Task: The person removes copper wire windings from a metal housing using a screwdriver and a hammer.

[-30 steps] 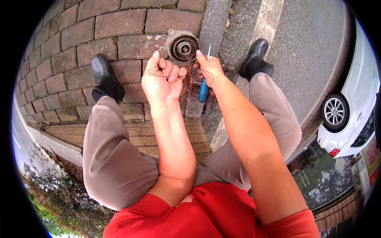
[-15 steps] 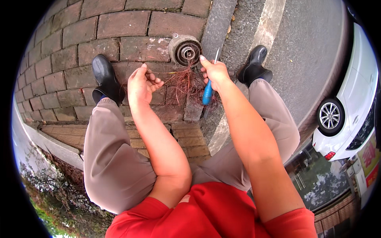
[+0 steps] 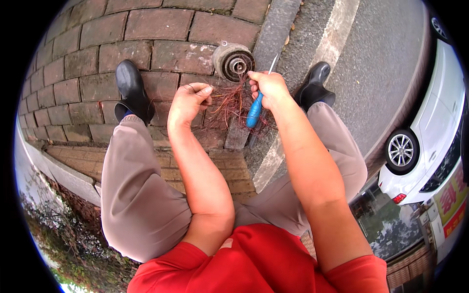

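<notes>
A round metal housing (image 3: 220, 58), grey with a hollow ringed centre, sits on the paving between my feet. From its near side spills a loose tangle of thin copper wire (image 3: 234, 105). My right hand (image 3: 269, 89) is closed around a blue-handled screwdriver (image 3: 254, 111), its shaft pointing up and away. That hand's thumb and forefinger also pinch at wire beside the housing's rim. Left of the tangle, my left hand (image 3: 189, 101) is closed in a pinch, with fine wire strands at its fingertips.
Black boots (image 3: 131, 88) stand on both sides of the work. A stone kerb (image 3: 276, 27) separates brick paving (image 3: 159, 24) from the asphalt road (image 3: 381, 58) on the right. A white car (image 3: 430, 122) is at the far right, and shrubs (image 3: 73, 239) grow at the lower left.
My left hand has turned and moved slightly right, its fingers now closed in a pinch toward the wire. My right hand stays by the housing, still holding the screwdriver. The view has shifted slightly.
</notes>
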Demonstrator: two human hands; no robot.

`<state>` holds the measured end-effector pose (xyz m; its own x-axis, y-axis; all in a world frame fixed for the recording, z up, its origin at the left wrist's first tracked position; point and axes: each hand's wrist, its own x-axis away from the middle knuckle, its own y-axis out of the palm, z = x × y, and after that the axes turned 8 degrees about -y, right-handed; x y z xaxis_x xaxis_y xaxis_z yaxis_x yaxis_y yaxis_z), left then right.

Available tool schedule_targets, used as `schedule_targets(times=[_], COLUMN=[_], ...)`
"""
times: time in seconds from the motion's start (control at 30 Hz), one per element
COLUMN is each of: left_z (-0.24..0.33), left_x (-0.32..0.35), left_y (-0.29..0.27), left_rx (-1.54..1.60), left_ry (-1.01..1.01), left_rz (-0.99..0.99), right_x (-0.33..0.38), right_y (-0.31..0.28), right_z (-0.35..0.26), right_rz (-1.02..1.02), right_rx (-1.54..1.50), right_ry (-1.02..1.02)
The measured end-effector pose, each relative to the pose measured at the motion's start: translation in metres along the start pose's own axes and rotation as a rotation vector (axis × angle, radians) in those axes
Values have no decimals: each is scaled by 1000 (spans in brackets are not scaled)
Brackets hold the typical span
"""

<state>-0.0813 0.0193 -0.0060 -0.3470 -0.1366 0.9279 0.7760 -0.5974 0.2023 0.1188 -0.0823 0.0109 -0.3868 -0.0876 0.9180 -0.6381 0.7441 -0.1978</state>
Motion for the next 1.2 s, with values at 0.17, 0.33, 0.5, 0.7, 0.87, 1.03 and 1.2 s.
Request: schedule_targets(times=[0.17, 0.33, 0.5, 0.7, 0.87, 1.03, 1.2], left_z=[5, -4, -1, -26, -27, -27, -34], left_x=[2, -24, -40, -66, -65, -64, -67], left_y=[-2, -4, 44, 53, 59, 60, 59], left_rx=[241, 128, -287, -127, -88, -45, -11], left_ry=[111, 126, 469, 533, 539, 538, 527], left_rz=[-39, 590, 322, 242, 254, 251, 256], right_x=[-1, -1, -18, -7, 2, 24, 30], right_y=[-1, -6, -18, -10, -7, 7, 9], right_z=[-6, -15, -3, -6, -2, -12, -11], right_rz=[40, 21, -100, -76, -103, -63, -35], right_rx=[-305, -466, -573, -595, -541, -243, -173], right_ry=[65, 158, 214, 180, 49, -162, -239])
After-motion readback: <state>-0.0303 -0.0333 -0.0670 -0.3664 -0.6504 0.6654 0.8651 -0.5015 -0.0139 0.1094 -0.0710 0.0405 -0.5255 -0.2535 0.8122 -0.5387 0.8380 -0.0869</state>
